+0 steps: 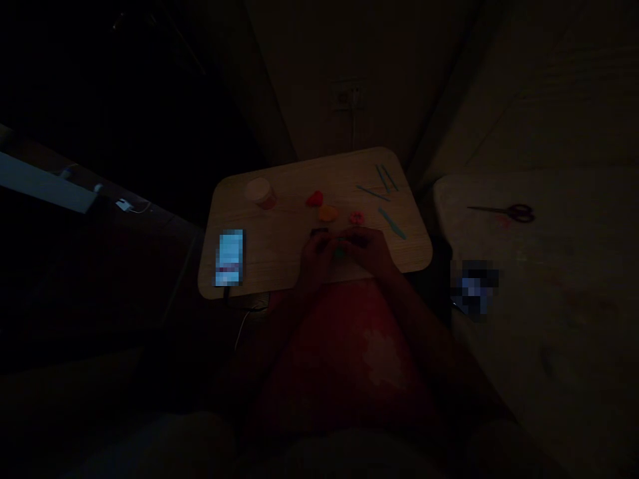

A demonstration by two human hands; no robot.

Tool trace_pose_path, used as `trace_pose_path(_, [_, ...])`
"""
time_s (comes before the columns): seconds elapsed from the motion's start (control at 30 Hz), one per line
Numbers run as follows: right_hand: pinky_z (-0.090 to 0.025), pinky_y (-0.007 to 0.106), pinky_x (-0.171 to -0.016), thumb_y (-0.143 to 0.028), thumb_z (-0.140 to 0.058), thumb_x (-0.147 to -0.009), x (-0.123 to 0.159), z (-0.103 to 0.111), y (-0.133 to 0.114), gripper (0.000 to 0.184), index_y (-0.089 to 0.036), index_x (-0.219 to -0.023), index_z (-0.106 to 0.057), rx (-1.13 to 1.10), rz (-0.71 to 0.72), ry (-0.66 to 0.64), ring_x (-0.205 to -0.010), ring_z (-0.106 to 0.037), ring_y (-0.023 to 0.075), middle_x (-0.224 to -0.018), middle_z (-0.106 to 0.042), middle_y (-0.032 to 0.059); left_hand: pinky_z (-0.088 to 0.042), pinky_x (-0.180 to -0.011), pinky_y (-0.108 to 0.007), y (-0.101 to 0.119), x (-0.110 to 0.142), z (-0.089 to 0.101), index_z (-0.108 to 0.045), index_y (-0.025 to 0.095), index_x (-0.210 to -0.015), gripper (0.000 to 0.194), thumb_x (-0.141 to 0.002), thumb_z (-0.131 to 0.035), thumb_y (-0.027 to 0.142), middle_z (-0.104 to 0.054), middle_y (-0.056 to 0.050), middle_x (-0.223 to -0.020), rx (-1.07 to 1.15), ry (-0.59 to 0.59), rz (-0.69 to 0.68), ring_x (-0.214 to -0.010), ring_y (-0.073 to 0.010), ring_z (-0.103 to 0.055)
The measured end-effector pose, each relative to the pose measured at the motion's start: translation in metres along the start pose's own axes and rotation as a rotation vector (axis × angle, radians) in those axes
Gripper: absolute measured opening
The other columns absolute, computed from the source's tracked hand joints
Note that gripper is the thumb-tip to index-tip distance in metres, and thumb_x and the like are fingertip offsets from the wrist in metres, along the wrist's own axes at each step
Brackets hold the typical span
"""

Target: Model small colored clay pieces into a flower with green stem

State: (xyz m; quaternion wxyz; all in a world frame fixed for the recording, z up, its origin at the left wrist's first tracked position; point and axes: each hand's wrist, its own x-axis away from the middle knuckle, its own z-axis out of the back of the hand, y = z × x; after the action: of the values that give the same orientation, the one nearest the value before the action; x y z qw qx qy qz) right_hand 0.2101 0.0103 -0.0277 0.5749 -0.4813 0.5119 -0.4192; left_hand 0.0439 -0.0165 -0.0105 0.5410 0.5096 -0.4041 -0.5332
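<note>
A: Hands, qty 2, where?
B: L hand (317,251) & R hand (365,246), drawn in close at near side of table (279,246), fingertips almost meeting
A: Grip, each?
B: Fingers curled; too dim to tell if L or R is clamped on anything
A: Main item?
B: Qty 1 green lump (340,252), btwn hands, part hidden by fingers; dark pc (319,231) just by L fingers, ID unclear
A: Step in hand?
B: Prob close finger work at green lump, judging by pose
A: Next move calls for?
B: Steady fingertips, light pressure, I'd say; lump looks soft, lighting v poor
A: Other stock?
B: Qty 1 ea: red lump (315,198), orange lump (328,213) just beside, pink flower-like pc (357,217) beyond R hand, blue-green knife-shaped tool (392,224), tub (260,193) far L, lit phone (229,258) near L corner; qty 3 thin sticks (373,193) far R
</note>
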Motion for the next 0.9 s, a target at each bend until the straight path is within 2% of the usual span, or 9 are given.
trace_pose_path(0.3, [-0.060,0.036,-0.081,-0.040,-0.077,-0.086,0.000,0.001,-0.004,0.020,-0.023,-0.094,-0.084,0.130,0.064,-0.006,-0.085,-0.076,0.0223,-0.094,-0.083,0.0067,-0.057,-0.092,-0.034,0.000,0.000,0.000,-0.074,0.020,-0.099,0.022,-0.084,-0.080,0.036,-0.077,-0.007,-0.103,0.007,-0.046,0.015,-0.097,-0.0214,-0.072])
trace_pose_path(0.47, [-0.058,0.034,-0.077,-0.044,-0.077,-0.087,0.000,0.001,-0.006,0.021,-0.023,-0.088,-0.081,0.130,0.111,-0.005,-0.082,-0.073,0.0207,-0.088,-0.079,0.0057,-0.057,-0.091,-0.036,0.001,-0.002,0.004,-0.076,0.020,-0.094,0.017,-0.084,-0.078,0.034,-0.077,-0.006,-0.099,-0.028,-0.026,-0.008,-0.096,-0.0223,-0.072])
trace_pose_path(0.6, [-0.057,0.033,-0.077,-0.049,-0.080,-0.085,0.000,-0.001,-0.004,0.027,-0.023,-0.092,-0.079,0.067,0.089,-0.051,-0.084,-0.071,0.0200,-0.091,-0.078,0.0051,-0.059,-0.090,-0.037,0.000,-0.002,0.005,-0.077,0.020,-0.094,0.020,-0.084,-0.079,0.038,-0.078,-0.008,-0.102,-0.027,0.003,-0.005,-0.096,-0.0230,-0.073])
trace_pose_path(0.7, [-0.055,0.030,-0.070,-0.057,-0.077,-0.086,0.000,-0.001,-0.006,0.036,-0.023,-0.098,-0.076,-0.005,0.026,-0.065,-0.078,-0.069,0.0183,-0.089,-0.076,0.0037,-0.060,-0.088,-0.039,0.002,0.000,0.006,-0.078,0.020,-0.092,0.020,-0.084,-0.079,0.038,-0.079,-0.007,-0.098,-0.043,0.012,0.002,-0.092,-0.0240,-0.074])
trace_pose_path(0.83, [-0.048,0.029,-0.064,-0.066,-0.058,-0.098,-0.001,0.000,-0.013,0.049,-0.021,-0.081,-0.068,0.073,0.030,-0.068,-0.066,-0.061,0.0154,-0.072,-0.067,0.0015,-0.061,-0.086,-0.038,0.005,0.001,0.007,-0.079,0.021,-0.085,0.013,-0.081,-0.081,0.033,-0.079,-0.006,-0.095,-0.053,0.039,-0.027,-0.091,-0.0237,-0.074])
trace_pose_path(0.9, [-0.045,0.029,-0.063,-0.066,-0.054,-0.100,-0.001,0.000,-0.017,0.052,-0.022,-0.075,-0.064,0.156,0.040,-0.097,-0.064,-0.059,0.0151,-0.067,-0.064,0.0006,-0.061,-0.086,-0.037,0.004,0.000,0.007,-0.078,0.021,-0.083,0.012,-0.080,-0.082,0.032,-0.079,-0.006,-0.095,-0.046,0.066,-0.040,-0.092,-0.0231,-0.074])
